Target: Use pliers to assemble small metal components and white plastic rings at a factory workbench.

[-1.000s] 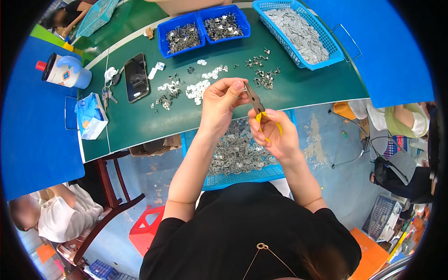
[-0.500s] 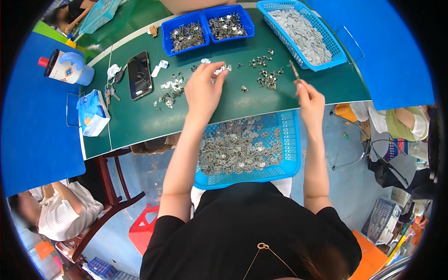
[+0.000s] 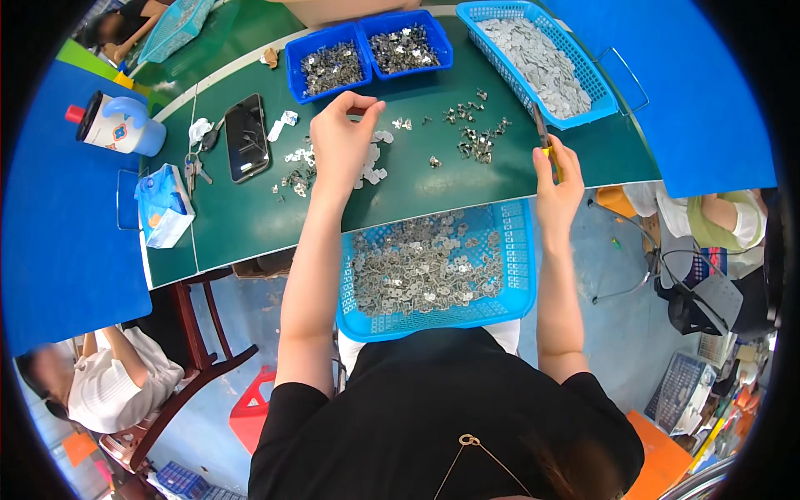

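My left hand [image 3: 342,146] is above the green table, thumb and forefinger pinched together; whatever they hold, if anything, is too small to make out. Under and beside it lie flat pale pieces [image 3: 372,175] and a scatter of small shiny metal parts [image 3: 298,180]. My right hand [image 3: 559,179] grips a slim tool [image 3: 542,132] with a dark metal tip and a yellow handle, its exact kind unclear. The tip points away from me, near the corner of a blue basket [image 3: 602,107] of pale flat pieces. More small metal parts [image 3: 477,143] lie between my hands.
Two blue bins [image 3: 328,93] of metal parts stand at the back. A light-blue basket [image 3: 433,327] of flat metal pieces rests on my lap. At left are a phone [image 3: 247,140], keys [image 3: 197,171], a tissue pack [image 3: 165,208] and a tumbler [image 3: 125,125]. Another person [image 3: 125,379] sits at lower left.
My left hand has shifted left, uncovering pale pieces and a few metal parts. The tool in my right hand now stands steeper, its yellow handle showing.
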`<state>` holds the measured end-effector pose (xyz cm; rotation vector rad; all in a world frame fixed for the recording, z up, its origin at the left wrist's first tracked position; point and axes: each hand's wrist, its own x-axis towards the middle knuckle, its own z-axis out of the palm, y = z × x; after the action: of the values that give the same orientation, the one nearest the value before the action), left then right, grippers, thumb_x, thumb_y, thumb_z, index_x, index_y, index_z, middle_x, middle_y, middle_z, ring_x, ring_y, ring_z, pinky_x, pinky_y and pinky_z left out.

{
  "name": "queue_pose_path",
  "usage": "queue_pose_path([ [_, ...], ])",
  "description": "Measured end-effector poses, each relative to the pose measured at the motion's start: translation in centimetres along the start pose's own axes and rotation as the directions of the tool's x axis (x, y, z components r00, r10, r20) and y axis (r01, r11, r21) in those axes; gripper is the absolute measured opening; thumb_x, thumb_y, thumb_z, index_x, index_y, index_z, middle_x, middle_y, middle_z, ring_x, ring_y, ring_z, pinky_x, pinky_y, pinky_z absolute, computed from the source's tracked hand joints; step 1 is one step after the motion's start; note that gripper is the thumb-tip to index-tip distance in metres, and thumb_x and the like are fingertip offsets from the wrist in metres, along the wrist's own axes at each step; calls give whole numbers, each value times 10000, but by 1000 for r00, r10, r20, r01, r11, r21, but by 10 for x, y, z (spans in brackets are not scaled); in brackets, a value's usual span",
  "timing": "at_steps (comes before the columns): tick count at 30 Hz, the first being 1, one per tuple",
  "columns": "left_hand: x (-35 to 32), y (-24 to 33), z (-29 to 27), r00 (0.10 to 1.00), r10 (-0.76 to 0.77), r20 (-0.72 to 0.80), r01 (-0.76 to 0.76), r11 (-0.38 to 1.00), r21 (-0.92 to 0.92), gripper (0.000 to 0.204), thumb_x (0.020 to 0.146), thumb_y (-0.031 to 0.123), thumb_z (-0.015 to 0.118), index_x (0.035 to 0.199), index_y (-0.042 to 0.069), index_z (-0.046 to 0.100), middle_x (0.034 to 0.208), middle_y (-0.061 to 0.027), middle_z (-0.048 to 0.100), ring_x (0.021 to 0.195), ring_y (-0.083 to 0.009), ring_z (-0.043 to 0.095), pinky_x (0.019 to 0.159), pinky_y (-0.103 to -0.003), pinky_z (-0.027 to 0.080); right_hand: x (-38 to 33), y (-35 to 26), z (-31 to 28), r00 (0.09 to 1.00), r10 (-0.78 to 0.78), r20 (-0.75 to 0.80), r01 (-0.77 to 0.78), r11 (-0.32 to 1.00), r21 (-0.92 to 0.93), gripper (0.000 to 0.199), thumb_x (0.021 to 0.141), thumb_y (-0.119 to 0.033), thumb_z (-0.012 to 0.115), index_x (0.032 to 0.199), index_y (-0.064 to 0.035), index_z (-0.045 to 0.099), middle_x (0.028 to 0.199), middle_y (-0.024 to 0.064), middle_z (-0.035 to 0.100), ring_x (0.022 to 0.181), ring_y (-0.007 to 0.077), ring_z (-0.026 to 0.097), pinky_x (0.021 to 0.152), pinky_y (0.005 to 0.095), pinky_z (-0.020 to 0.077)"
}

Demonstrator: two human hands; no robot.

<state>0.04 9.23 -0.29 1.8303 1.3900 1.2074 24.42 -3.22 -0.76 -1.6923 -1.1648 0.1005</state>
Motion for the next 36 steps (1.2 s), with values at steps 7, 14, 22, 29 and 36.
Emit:
queue_pose_path([
  [7, -21, 24, -2, 975, -186, 119, 218, 723, -655, 198, 818, 46, 654, 1006, -14, 642, 881, -72, 657, 789, -134, 636, 702, -223, 514, -33, -33, 11, 963, 20, 270, -120, 925, 361, 299, 854, -64, 576, 1128, 57, 567, 1027, 68, 565, 936, 122, 538, 831, 236, 421],
  [14, -52, 37, 2, 859, -274, 433, 486, 164, -859, 299, 866, 126, 618, 1142, 16, 586, 950, -37, 619, 842, -103, 607, 754, -215, 522, -51, -60, 24, 897, -30, 441, -194, 870, 454, 319, 840, -19, 570, 1146, 67, 547, 1040, 85, 548, 931, 128, 537, 792, 223, 430],
  [22, -63, 40, 10, 867, -252, 430, 469, 122, -875, 258, 874, 156, 617, 1097, 27, 601, 930, -4, 592, 813, -68, 537, 730, -209, 471, -55, -62, 27, 879, 2, 477, -263, 836, 481, 322, 841, -14, 566, 1151, 71, 544, 1037, 84, 546, 917, 115, 533, 768, 216, 433],
  [29, -71, 44, 19, 875, -281, 395, 425, 52, -904, 244, 871, 156, 622, 1098, 70, 599, 932, 14, 600, 814, -72, 537, 785, -237, 443, -57, -64, 27, 882, -16, 471, -257, 821, 509, 318, 839, -19, 572, 1140, 81, 546, 1022, 83, 552, 884, 107, 531, 740, 210, 431],
  [36, -72, 51, 25, 871, -311, 380, 399, -5, -917, 258, 875, 159, 617, 1118, 73, 592, 962, 8, 600, 840, -73, 528, 820, -247, 422, -59, -70, 28, 896, 18, 445, -274, 809, 519, 284, 839, -26, 582, 1101, 83, 577, 948, 58, 569, 799, 80, 520, 682, 197, 412],
])
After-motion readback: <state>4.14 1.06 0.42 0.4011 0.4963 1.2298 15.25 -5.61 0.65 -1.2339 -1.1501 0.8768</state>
